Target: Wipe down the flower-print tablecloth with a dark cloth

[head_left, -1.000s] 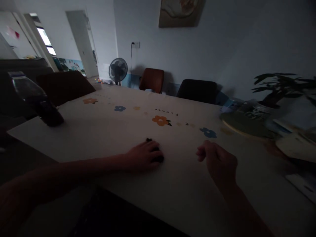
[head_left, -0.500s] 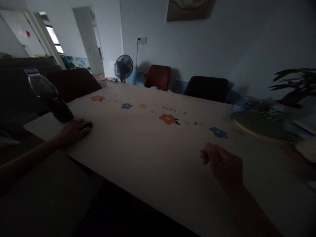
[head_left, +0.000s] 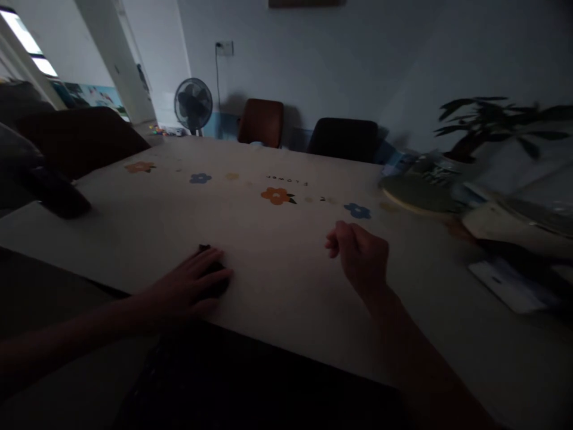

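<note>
Black and small, the object (head_left: 213,276) lay on the counter (head_left: 277,251) near its front edge, under your left hand (head_left: 192,286). That hand lay flat on it with fingers spread; a grip was not clear. Your right hand (head_left: 360,257) was curled into a loose fist, holding nothing visible, well apart to the right.

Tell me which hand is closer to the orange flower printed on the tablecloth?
Right. The right hand, loosely curled, sits just below and right of the orange flower; the left hand lies flat farther down-left, covering a small dark object.
</note>
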A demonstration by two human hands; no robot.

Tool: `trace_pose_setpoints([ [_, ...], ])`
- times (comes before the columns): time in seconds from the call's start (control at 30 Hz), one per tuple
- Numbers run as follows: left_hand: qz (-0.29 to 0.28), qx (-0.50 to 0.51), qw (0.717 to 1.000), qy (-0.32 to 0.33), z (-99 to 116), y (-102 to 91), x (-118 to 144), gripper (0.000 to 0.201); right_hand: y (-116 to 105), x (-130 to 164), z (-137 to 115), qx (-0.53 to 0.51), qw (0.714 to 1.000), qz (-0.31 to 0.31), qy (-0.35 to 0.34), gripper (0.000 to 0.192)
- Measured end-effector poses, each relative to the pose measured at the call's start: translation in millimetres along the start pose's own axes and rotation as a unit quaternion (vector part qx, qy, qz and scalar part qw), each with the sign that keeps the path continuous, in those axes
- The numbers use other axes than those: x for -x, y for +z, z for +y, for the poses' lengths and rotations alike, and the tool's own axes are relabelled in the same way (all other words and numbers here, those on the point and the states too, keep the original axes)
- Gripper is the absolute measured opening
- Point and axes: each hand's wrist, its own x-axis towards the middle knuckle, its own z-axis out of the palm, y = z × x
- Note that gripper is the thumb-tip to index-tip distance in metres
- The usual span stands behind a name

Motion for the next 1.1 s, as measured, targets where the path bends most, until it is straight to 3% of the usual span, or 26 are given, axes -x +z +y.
trace_pose_setpoints([
  [0.13,-0.039,-0.006,0.987,0.155,62,9.2,-60,0.057,-9,-8,3,-0.044,0.994,0.096,0.015,0.042],
  [0.23,-0.023,-0.005,0.969,0.248,108,20.8,-107,0.058,-16,-14,4,-0.081,0.984,0.156,0.034,0.041],
  [0.4,0.016,0.001,0.958,0.286,164,43.9,-170,0.050,-24,-18,1,-0.114,0.970,0.212,0.031,0.038],
  [0.53,0.029,0.011,0.953,0.303,176,52.9,-187,0.051,-25,-17,-4,-0.100,0.968,0.225,0.041,0.036],
  [0.67,0.038,0.020,0.950,0.311,161,45.6,-177,0.049,-24,-17,-7,-0.062,0.975,0.201,0.068,0.036],
  [0.8,0.028,0.012,0.953,0.300,121,27.5,-156,0.048,-21,-17,-6,-0.050,0.976,0.195,0.082,0.032],
  [0.93,-0.001,-0.002,0.982,0.189,58,6.9,-131,0.049,-17,-16,0,-0.033,0.980,0.184,0.065,0.031],
  [1.1,-0.023,-0.036,0.999,-0.024,-50,-22.3,-80,0.051,-12,-15,7,0.002,0.984,0.158,0.077,0.032],
])
